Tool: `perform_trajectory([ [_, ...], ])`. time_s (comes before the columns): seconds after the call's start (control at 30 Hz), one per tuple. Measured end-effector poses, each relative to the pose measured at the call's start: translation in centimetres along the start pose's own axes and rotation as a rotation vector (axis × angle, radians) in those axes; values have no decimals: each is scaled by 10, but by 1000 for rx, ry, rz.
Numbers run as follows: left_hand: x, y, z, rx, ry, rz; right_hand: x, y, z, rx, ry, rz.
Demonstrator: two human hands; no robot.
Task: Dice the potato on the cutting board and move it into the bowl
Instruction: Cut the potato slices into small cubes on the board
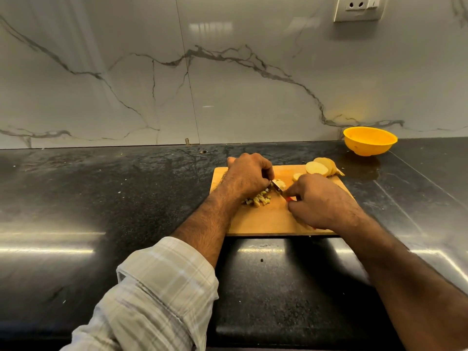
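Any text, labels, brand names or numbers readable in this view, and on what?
None can be read.
Yellow bowl: no lettering visible.
Wooden cutting board: plain.
Knife: no mark visible; mostly hidden by the hands.
Wall socket and switch plate: no legible markings.

knife (pixel 278 187): only a short stretch of blade shows between the two hands; its red handle is almost wholly buried in the right hand (pixel 320 202)
potato piece (pixel 280 183): mostly covered by the left hand (pixel 247 177)
cutting board (pixel 266 220): middle masked by both hands
wall socket (pixel 359 7): cropped by the top edge
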State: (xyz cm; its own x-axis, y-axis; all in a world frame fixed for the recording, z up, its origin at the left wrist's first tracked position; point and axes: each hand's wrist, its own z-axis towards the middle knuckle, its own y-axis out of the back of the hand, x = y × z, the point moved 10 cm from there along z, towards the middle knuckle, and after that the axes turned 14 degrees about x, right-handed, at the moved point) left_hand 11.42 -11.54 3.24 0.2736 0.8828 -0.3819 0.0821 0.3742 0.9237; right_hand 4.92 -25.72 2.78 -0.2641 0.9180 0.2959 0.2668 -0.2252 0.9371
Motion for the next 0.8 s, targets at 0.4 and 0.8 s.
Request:
perform_trajectory([
  [0.4, 28, 27, -9, -183, -89, -285, -19, 4, 2, -80, -91, 158],
  [0.8, 37, 30, -10, -220, -67, -258, 18, -9, 9, -87, 94, 207],
])
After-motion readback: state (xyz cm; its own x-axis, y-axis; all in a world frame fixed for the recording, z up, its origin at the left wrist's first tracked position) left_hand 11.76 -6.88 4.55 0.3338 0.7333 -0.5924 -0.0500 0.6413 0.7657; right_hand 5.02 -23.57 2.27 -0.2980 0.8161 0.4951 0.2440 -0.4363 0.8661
